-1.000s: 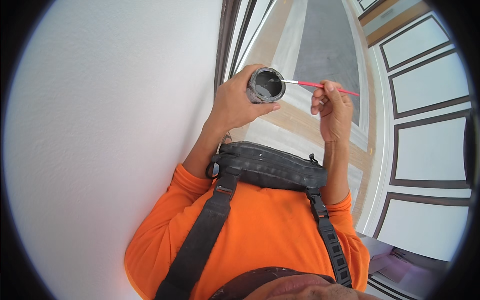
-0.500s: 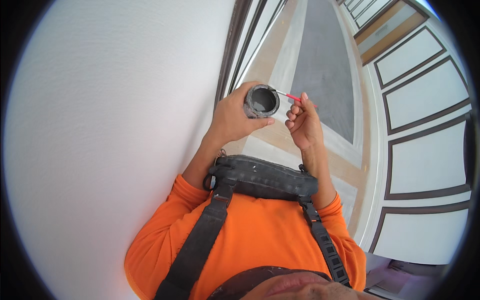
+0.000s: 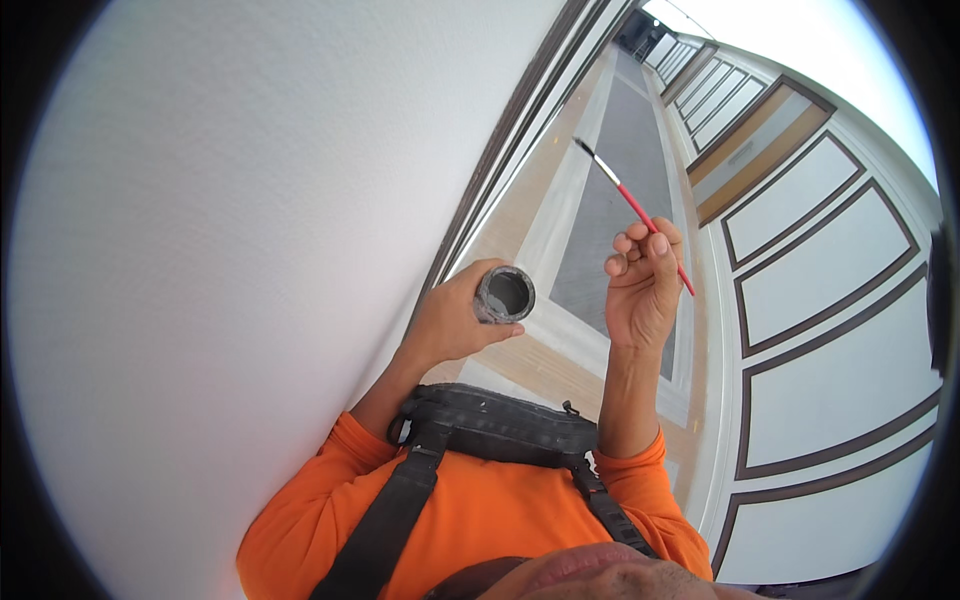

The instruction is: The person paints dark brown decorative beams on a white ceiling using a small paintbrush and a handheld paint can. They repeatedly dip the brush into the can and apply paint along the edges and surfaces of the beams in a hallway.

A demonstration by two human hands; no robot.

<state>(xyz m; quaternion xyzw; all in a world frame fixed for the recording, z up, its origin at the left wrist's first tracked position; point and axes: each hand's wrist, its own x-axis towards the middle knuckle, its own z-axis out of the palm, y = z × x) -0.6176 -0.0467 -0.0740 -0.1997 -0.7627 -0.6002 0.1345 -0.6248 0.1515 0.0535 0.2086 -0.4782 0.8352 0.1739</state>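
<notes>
My left hand is wrapped round a small paint pot with a paint-smeared rim; its open mouth faces up and dark grey paint shows inside. Raised to the right of the pot, my right hand pinches a thin paintbrush by its red handle. The brush has a silver ferrule and dark bristles, which point up and to the left, clear of the pot. The handle's end sticks out below my fingers.
A white wall fills the left side, edged by dark brown trim. Beyond my hands runs a corridor floor with a grey strip and tan borders. White wall panels framed in brown line the right. A black pouch is strapped across my chest.
The brush has left the pot's rim; my right hand has lifted it up and right. In the picture the pot and left hand sit lower, and more of the corridor shows.
</notes>
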